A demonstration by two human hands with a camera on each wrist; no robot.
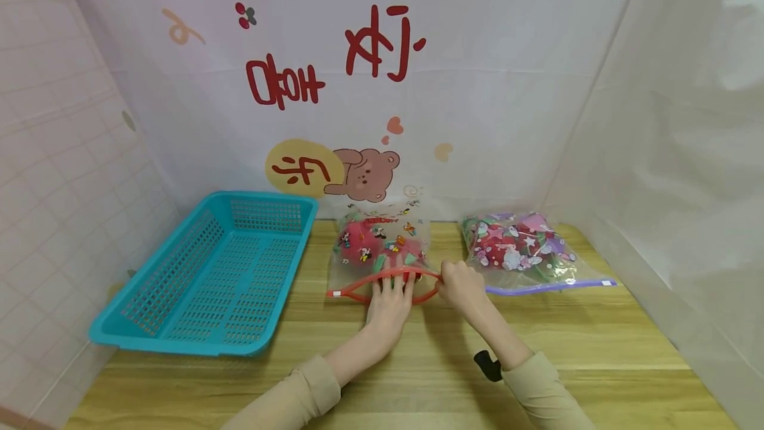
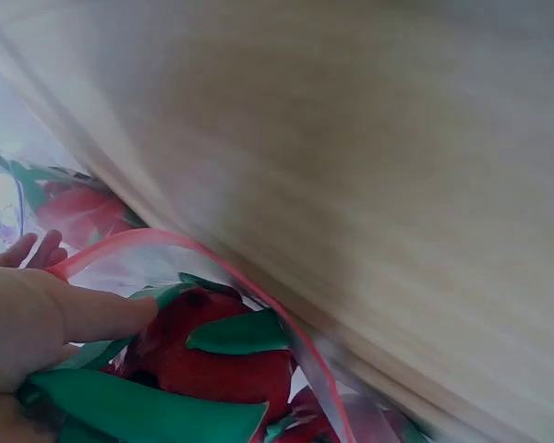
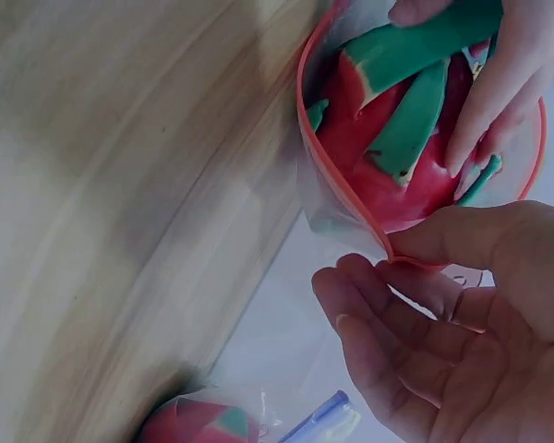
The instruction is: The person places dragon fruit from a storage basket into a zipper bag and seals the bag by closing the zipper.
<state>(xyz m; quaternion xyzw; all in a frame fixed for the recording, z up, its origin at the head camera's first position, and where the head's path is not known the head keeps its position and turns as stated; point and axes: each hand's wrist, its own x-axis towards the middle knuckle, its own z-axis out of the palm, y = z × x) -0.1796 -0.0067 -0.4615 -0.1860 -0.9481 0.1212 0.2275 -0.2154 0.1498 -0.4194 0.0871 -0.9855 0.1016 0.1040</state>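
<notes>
A clear zip bag (image 1: 337,271) with a red zip edge and cartoon prints lies on the table, its mouth spread wide. Inside is a red dragon fruit (image 3: 379,175) with green leaf-like scales, and a pinkish-red round thing (image 1: 361,239) sits farther back. My left hand (image 1: 389,304) reaches through the mouth, fingers extended and spread over the dragon fruit, fingertips at its skin. At the right end of the opening, my right hand (image 1: 462,286) pinches the red edge between thumb and forefinger; its other fingers curve loosely below.
A turquoise plastic basket (image 1: 277,304) with perforated walls stands on the left of the wooden table (image 1: 418,383). On the right lies a second printed zip bag (image 1: 513,244) with a purple zip and red and green contents. A printed white cloth (image 1: 477,105) hangs behind.
</notes>
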